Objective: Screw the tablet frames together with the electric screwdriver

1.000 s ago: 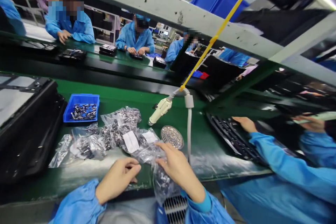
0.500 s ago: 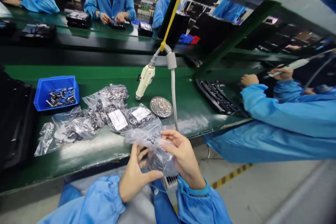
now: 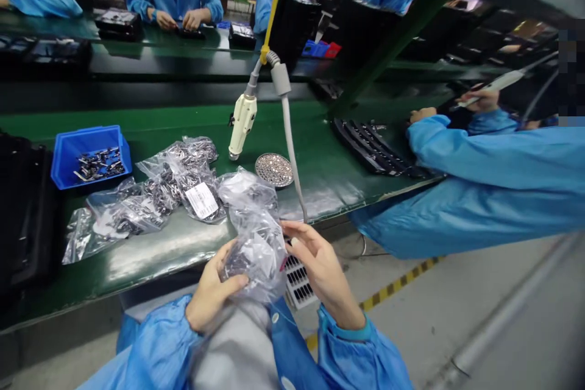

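A clear plastic bag of small dark metal parts [image 3: 256, 244] is held over my lap, just off the front edge of the green bench [image 3: 150, 256]. My left hand [image 3: 212, 292] grips the bag's lower end, thumb across it. My right hand [image 3: 322, 271] pinches the bag's right side, fingers curled toward it. Both sleeves are blue.
Several more bags of parts [image 3: 169, 189] lie on the bench, beside a blue bin of metal pieces [image 3: 89, 155] and a round dish of screws [image 3: 274, 169]. An electric screwdriver [image 3: 241, 122] hangs on a yellow cord. A co-worker's sleeve [image 3: 479, 158] reaches over a black keyboard part [image 3: 372, 146] at right.
The bag has been lifted off the bench edge and turned upright in front of me. My left hand shifted from beside it to gripping its lower end. My view dropped lower.
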### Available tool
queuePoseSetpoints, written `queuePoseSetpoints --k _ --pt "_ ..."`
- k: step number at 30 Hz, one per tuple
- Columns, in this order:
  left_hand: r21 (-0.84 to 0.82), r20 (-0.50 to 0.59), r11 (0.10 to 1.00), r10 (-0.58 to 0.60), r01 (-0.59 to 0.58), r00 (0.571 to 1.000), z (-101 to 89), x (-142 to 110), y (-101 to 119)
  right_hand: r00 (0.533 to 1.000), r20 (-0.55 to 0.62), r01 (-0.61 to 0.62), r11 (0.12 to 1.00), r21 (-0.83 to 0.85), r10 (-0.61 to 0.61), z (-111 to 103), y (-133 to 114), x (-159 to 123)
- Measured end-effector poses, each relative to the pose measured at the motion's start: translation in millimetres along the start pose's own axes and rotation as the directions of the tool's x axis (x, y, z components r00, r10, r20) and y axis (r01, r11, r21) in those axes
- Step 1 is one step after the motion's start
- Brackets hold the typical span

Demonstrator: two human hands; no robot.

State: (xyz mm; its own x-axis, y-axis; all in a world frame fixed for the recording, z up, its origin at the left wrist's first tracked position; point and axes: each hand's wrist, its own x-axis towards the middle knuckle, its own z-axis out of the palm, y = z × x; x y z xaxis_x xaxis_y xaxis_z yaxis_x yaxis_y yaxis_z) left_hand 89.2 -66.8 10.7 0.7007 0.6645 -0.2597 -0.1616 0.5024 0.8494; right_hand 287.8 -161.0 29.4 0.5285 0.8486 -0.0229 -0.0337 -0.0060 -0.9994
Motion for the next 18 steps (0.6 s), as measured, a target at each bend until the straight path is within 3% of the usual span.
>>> queuePoseSetpoints --k 3,7,10,13,18 --pt "-0.142 0.007 0.985 -0.093 0.093 0.996 -6.3 -3 2 0.996 0.011 -0.094 0.995 0.033 0.093 11 22 -12" --pt "-0.215 0.015 0.965 -0.148 0.147 0.989 -17.5 -11 -5 0.975 0.102 -0.219 0.927 0.304 0.197 34 47 -24" --pt "-0.225 -0.030 0.962 -0.166 0.155 0.986 -34.6 -19 -18 0.966 0.004 -0.236 0.870 0.434 0.260 41 59 -27" --pt "-0.176 -0.028 0.974 -0.152 0.145 0.988 -53.6 -26 -29 0.961 -0.050 -0.229 0.888 0.399 0.271 37 66 -30" --pt "0.046 0.165 0.997 -0.074 0.067 0.983 -65.0 -25 -32 0.955 0.191 -0.268 0.936 0.229 0.227 29 68 -35"
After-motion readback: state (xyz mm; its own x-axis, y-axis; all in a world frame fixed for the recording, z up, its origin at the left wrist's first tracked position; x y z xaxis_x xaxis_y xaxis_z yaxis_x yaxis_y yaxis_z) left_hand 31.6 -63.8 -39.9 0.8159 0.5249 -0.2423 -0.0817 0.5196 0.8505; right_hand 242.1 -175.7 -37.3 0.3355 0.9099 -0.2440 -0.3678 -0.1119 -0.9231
